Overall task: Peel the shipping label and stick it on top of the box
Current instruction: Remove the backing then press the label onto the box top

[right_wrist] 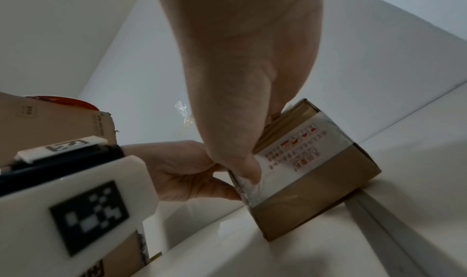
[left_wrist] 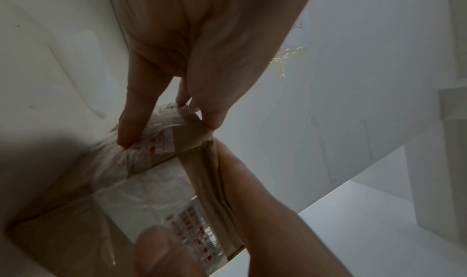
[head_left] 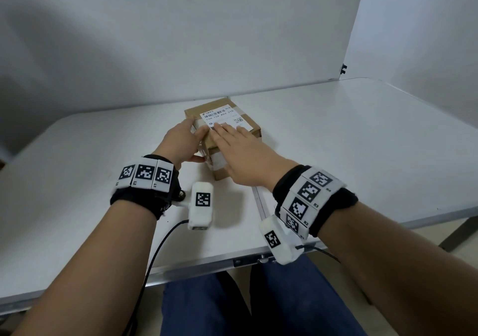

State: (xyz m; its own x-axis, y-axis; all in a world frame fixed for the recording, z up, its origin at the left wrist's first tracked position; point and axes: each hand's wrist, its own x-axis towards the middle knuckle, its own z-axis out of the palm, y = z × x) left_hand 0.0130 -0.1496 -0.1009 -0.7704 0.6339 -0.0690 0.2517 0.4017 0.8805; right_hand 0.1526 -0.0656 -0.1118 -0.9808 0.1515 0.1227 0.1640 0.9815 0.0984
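Fingers of our right hand (head_left: 241,152) lay flat, pressing the thin, limp label (head_left: 222,117); left hand (head_left: 181,140) gripped the stiff box (head_left: 248,126) mid-table.

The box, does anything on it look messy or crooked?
A little. The white tape round the box is wrinkled and crumpled at the corner by the left hand. The label on top lies flat under the right hand, roughly in line with the box edges.
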